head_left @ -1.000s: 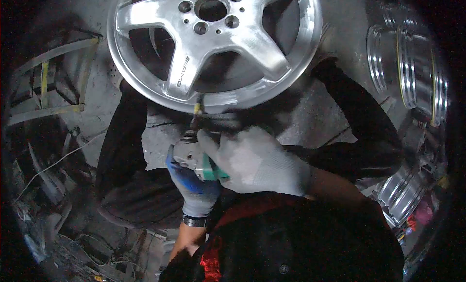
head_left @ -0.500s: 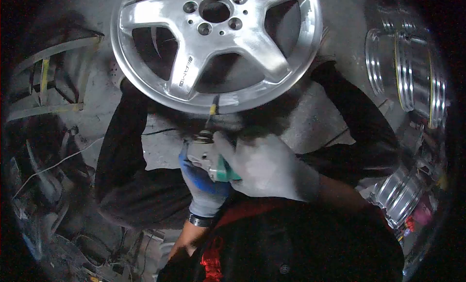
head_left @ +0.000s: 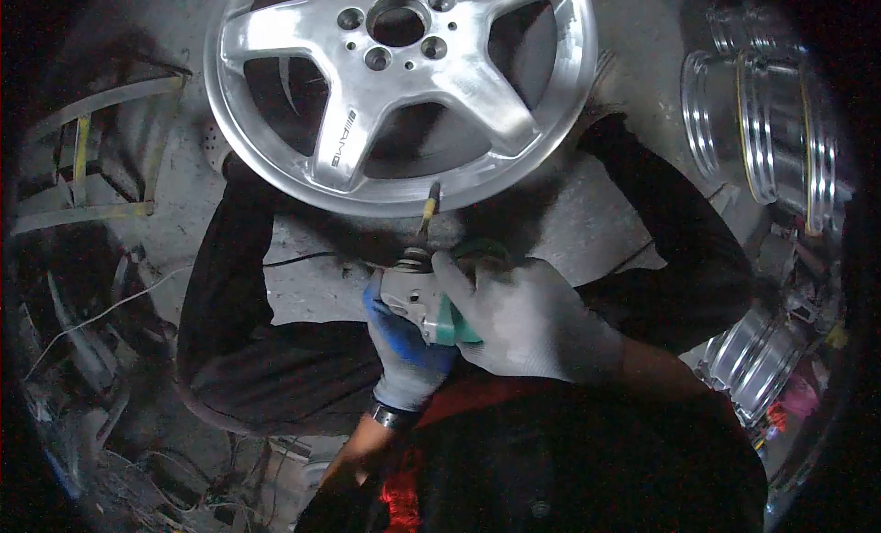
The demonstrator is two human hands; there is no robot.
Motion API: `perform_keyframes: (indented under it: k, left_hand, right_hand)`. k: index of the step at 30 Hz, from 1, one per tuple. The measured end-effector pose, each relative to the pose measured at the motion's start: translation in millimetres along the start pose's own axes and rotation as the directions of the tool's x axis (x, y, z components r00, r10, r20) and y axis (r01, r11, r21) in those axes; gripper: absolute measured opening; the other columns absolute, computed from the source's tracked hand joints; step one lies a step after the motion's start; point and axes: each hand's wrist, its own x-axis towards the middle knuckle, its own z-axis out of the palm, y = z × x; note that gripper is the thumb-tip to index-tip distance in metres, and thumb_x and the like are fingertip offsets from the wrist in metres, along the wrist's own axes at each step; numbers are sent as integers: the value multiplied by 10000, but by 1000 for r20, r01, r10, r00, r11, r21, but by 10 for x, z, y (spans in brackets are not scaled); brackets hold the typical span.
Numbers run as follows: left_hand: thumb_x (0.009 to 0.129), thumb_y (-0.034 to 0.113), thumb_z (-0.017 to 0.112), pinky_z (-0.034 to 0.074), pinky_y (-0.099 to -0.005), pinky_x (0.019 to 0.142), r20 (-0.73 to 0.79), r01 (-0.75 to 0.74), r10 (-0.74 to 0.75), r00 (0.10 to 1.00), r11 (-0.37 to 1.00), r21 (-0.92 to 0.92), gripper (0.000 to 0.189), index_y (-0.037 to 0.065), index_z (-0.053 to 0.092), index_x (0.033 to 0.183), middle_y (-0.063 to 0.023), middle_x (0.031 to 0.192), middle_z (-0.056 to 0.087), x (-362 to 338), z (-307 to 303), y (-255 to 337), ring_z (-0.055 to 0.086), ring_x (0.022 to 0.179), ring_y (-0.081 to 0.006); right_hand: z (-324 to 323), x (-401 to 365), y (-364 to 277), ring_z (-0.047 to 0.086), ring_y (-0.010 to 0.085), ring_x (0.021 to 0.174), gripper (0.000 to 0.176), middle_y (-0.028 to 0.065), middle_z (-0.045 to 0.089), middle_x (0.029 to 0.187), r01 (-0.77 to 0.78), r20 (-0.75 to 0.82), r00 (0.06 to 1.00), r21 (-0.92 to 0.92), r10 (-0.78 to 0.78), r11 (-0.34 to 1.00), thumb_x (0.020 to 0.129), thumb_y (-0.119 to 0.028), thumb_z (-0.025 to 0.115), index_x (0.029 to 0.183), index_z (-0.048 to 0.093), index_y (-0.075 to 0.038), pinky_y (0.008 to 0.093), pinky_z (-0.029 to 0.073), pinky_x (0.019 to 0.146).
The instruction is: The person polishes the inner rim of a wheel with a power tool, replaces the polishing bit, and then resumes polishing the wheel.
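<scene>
A silver five-spoke wheel rim [head_left: 344, 134] lies in front of me, with black lettering on one spoke. My left hand [head_left: 404, 345], in a white and blue glove, is wrapped round the grey and green power tool [head_left: 413, 294] from the left. On its right side my right hand [head_left: 532, 317], in a whitish glove, grips the same tool. The tool's thin shaft with a yellow band and dark tip [head_left: 430, 204] points up at the rim's lower lip; whether the tip touches the metal cannot be made out.
Shiny rims [head_left: 762, 134] stand at the right, and another [head_left: 752, 363] lies lower right. A taped frame-like part [head_left: 83, 161] is at the left. My bent legs [head_left: 229, 294] flank the tool. A thin cable [head_left: 119, 304] crosses the floor at the left.
Both hands and the tool have moved to the right, and the tip has shifted right along the rim's lower lip. The rim appears slightly further left in view.
</scene>
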Motion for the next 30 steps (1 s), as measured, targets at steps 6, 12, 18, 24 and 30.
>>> perform_keyframes:
  k: [6, 12, 18, 24, 30]
  left_hand:
    - [1043, 533, 482, 443, -453, 1141, 55, 244, -241, 969, 890, -385, 586, 100, 520, 1436, -102, 1418, 584, 94, -255, 153, 571, 1304, -283]
    - [1050, 586, 398, 385, -495, 1203, 118, 279, -267, 957, 724, -630, 640, 128, 531, 1477, -91, 1471, 588, 136, -477, 251, 548, 1369, -310]
    - [1059, 552, 391, 424, -467, 1171, 188, 427, -417, 889, 609, -669, 577, 143, 562, 1429, -81, 1433, 614, 35, -89, 144, 567, 1344, -284]
    - [1067, 514, 414, 517, -423, 1027, 281, 433, -330, 901, 725, -536, 461, 155, 636, 1252, -57, 1193, 689, -1, 202, 224, 660, 1144, -245]
    - [1075, 498, 390, 524, -429, 1033, 48, 190, -187, 981, 896, -401, 457, 149, 653, 1212, -70, 1191, 698, -17, 93, 365, 664, 1146, -259]
  right_hand:
    - [120, 214, -158, 729, 323, 779, 798, 203, 695, 917, 5, 101, 995, -11, -4, 1000, 795, -319, 759, 1447, 492, 57, 450, 580, 644]
    - [147, 439, -218, 735, 331, 767, 803, 211, 700, 945, 50, 97, 994, 31, -53, 998, 810, -328, 752, 1467, 481, 47, 475, 580, 645]
    - [-31, -18, 15, 719, 334, 745, 861, 202, 690, 976, -26, 99, 995, 33, 23, 999, 771, -372, 800, 1454, 493, 55, 433, 587, 641]
    - [-63, -222, 158, 707, 317, 774, 831, 182, 684, 901, 26, -59, 998, 42, -24, 999, 736, -340, 811, 1395, 533, 84, 430, 584, 652]
    - [-13, 16, -28, 724, 296, 816, 842, 183, 694, 948, -11, 105, 994, -8, 12, 1000, 763, -391, 808, 1420, 524, 53, 400, 590, 660]
